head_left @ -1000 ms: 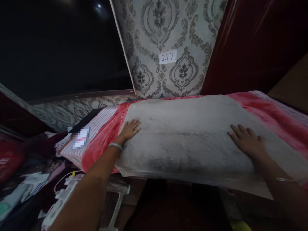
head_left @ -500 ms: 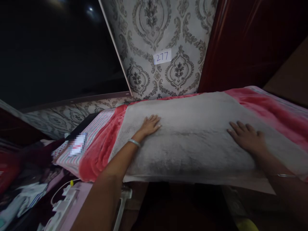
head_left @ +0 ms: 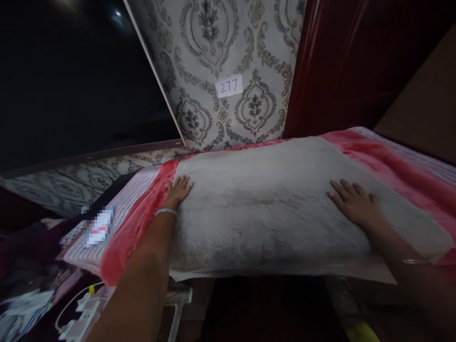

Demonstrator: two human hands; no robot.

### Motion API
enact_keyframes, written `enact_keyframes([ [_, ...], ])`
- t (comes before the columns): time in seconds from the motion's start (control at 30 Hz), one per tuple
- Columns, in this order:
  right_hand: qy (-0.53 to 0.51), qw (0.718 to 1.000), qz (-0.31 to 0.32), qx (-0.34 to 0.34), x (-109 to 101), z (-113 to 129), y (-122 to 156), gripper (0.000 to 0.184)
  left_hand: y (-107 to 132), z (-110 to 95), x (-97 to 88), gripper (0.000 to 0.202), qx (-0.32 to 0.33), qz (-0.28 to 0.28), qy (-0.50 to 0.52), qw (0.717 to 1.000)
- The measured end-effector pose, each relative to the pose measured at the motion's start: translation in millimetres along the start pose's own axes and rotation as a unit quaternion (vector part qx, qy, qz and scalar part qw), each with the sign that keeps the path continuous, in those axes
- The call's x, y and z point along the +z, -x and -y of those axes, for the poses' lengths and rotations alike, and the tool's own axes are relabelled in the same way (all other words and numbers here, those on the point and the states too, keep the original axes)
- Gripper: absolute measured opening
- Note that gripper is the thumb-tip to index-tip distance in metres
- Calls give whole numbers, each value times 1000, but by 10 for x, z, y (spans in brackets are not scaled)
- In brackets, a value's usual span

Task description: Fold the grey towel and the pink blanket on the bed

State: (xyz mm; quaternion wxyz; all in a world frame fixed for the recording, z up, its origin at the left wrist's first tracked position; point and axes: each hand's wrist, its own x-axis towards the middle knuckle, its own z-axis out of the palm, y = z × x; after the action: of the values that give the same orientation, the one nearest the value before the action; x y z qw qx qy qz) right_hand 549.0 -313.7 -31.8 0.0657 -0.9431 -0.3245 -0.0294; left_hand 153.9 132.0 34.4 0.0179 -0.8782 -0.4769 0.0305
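Observation:
A grey plush cloth [head_left: 256, 209] lies spread over a red blanket [head_left: 146, 209], with darker brushed patches across its middle and front. My left hand [head_left: 179, 190] rests flat on the cloth's left edge, fingers spread, close to where the red blanket shows. On the right part of the cloth lies my right hand [head_left: 356, 202], palm down with its fingers apart. Neither hand holds anything. Under the blanket a striped cloth [head_left: 142, 183] shows at both ends.
A large dark screen [head_left: 78, 80] stands at the back left, before patterned wallpaper bearing a paper marked 277 [head_left: 229, 86]. A dark red panel [head_left: 342, 71] rises at the back right. A white power strip [head_left: 83, 313] and clothes [head_left: 28, 308] lie at the lower left.
My left hand has slid left across the grey cloth to its left edge. My right hand stays at about the same spot on the cloth. The view has shifted slightly right.

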Motion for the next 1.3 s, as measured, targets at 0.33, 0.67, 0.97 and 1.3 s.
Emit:
enact_keyframes([
  [0.33,-15,1000,10,-10,-131,10,71,69,849,-550,194,65,197,-27,-5,980],
  [0.67,-27,999,22,-8,-235,59,165,71,1190,267,189,67,6,1,14,1000],
  [0.97,-27,999,30,-7,-265,76,178,72,1997,-418,298,59,156,-56,16,986],
  [1.3,-41,999,8,-2,-164,7,111,73,2158,285,547,61,44,-111,31,992],
])
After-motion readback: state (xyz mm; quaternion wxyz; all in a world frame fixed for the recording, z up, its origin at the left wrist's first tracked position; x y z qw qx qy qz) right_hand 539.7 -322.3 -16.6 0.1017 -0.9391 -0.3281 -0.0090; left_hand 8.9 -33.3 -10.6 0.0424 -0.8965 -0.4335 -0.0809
